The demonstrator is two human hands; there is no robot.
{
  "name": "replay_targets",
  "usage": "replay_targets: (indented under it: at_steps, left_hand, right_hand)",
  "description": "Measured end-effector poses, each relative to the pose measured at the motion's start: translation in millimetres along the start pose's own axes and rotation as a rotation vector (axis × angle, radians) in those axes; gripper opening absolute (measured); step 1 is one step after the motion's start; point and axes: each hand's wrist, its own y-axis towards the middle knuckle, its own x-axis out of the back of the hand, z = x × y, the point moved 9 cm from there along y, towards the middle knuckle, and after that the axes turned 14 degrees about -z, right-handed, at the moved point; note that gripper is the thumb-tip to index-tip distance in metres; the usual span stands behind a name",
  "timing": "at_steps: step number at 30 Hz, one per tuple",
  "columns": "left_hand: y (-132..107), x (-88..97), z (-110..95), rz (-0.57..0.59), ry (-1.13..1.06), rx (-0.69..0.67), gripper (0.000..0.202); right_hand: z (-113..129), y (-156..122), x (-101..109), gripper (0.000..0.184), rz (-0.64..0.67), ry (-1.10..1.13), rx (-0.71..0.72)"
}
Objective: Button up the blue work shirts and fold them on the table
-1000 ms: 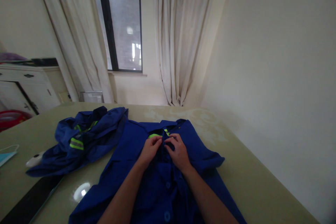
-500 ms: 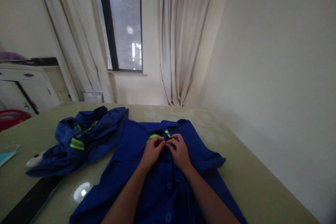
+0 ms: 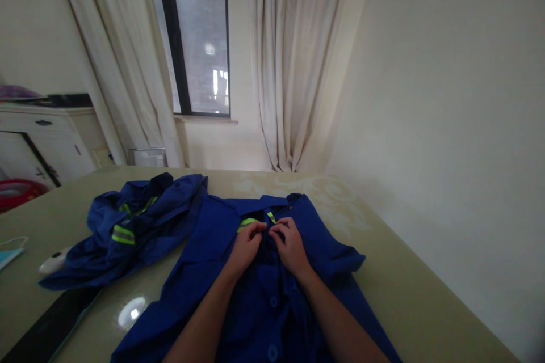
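Note:
A blue work jacket [image 3: 200, 272] with yellow-green reflective strips lies spread on the table in front of me, collar away from me. Both hands meet at its front opening, just below the collar. My left hand [image 3: 248, 245] pinches the jacket's edge between thumb and fingers. Close beside it, my right hand [image 3: 289, 245] pinches the facing edge of the cloth. What exactly sits between the fingertips is too small to make out. Nearer to me, a round blue button [image 3: 273, 301] shows on the front placket, with another button [image 3: 272, 353] below it.
A second blue garment [image 3: 140, 227] with reflective strips lies crumpled at the left. Around it are a white rounded object [image 3: 54, 261], a dark flat panel [image 3: 51, 323] and a light-blue face mask [image 3: 9, 256]. A wall [image 3: 447, 142] borders the table [image 3: 409, 295] on the right.
My fingertips have parted slightly at the jacket's opening, the left hand shifting a little to the left. The jacket and the crumpled garment lie as before.

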Motion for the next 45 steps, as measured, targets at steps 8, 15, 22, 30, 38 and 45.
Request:
replay_targets:
  at_steps: [8,15,22,30,38,45]
  left_hand:
    - [-9,-7.8,8,0.040,0.086,-0.074,0.039]
    - [-10,-6.5,-1,0.027,0.167,-0.128,0.040]
    - [-15,-4.0,-14,-0.021,0.580,-0.261,0.025]
    - [-29,-13.5,-22,0.081,0.912,-0.316,0.022]
    - [-51,-15.8,-31,0.142,0.961,-0.354,0.027]
    - [-58,-17.1,-33,0.197,0.978,-0.373,0.025]
  right_hand:
    - [-10,2,5,0.024,-0.064,-0.014,-0.058]
    - [-16,0,-3,0.007,-0.020,0.010,-0.094]
    - [-55,12,23,0.024,-0.260,0.097,-0.355]
    - [-39,43,48,0.031,-0.206,0.114,-0.394]
    - [24,40,47,0.023,0.269,-0.363,-0.092]
    - [-5,45,27,0.023,0.359,-0.659,-0.129]
